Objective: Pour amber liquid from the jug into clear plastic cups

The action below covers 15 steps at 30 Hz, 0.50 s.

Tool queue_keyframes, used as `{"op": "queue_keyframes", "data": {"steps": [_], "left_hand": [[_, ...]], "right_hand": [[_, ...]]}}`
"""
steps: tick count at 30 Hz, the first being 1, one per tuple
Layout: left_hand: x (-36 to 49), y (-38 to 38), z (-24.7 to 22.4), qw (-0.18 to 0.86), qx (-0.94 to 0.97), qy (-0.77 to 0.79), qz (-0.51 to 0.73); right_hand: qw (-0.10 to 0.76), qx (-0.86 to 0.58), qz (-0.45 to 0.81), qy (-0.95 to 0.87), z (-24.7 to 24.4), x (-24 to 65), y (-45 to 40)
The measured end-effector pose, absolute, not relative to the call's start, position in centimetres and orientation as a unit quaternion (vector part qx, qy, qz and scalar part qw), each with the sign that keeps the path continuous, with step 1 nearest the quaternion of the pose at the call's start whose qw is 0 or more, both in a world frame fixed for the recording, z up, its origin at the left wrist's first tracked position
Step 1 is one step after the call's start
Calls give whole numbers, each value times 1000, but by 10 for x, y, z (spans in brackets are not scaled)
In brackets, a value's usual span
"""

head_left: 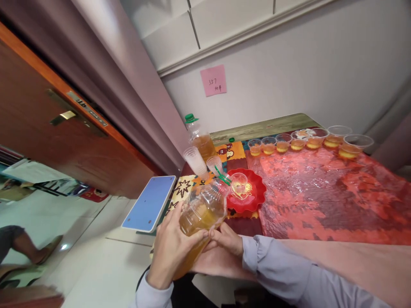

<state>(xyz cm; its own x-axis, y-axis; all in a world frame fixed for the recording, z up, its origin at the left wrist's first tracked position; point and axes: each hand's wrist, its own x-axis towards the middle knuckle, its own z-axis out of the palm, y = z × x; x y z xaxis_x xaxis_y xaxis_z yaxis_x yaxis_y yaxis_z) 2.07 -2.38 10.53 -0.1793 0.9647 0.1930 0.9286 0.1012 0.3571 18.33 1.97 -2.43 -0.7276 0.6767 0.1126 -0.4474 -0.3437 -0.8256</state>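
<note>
A large clear plastic bottle (204,211) of amber liquid is tilted, its mouth towards a clear plastic cup (239,183). My left hand (176,244) wraps round the side of the bottle. Low on its other side, my right hand (224,238) grips it with fingers curled underneath. A green plastic piece (222,175) shows at the bottle's neck. The cup stands on a red scalloped plate (261,188). Whether liquid is flowing into it, I cannot tell.
Behind stand a second bottle (204,145) with a green cap, a stack of clear cups (195,160) and another clear cup (214,163). Several part-filled cups (282,144) line the table's back edge. A loose green cap (231,140) lies near the wall. A blue stool (149,203) is left of the table.
</note>
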Motion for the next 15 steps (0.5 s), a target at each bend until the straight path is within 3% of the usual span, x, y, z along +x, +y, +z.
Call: {"op": "queue_keyframes", "data": {"steps": [15], "left_hand": [[26, -14, 114, 58, 642, 749, 152]], "right_hand": [[324, -93, 871, -359, -25, 181, 14]]}}
